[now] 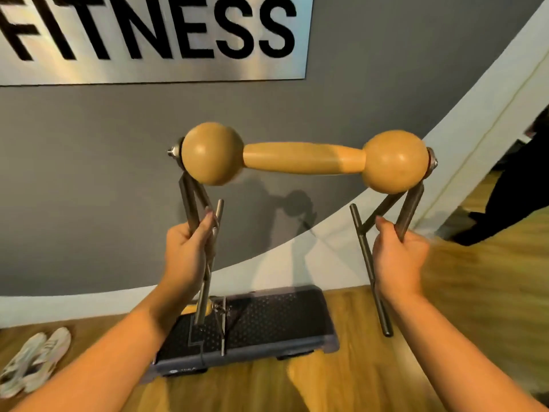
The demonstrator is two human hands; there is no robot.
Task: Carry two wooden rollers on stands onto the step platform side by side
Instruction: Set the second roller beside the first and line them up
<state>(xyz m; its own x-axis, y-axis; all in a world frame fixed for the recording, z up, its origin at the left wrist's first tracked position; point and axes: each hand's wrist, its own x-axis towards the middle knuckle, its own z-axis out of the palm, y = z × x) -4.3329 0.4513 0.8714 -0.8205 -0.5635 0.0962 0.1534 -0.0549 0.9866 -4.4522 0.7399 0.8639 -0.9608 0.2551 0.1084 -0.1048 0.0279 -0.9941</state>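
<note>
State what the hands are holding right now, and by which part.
Both hands hold one wooden roller on its stand, lifted in the air. The left hand grips the left metal legs, the right hand the right metal legs; neither touches the wood.

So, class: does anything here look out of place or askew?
Nothing looks damaged or spilled. The wooden roller is held level in the air by its stand, left hand and right hand each closed on a leg. A pair of trainers lies loose on the floor, left of the step platform.
</note>
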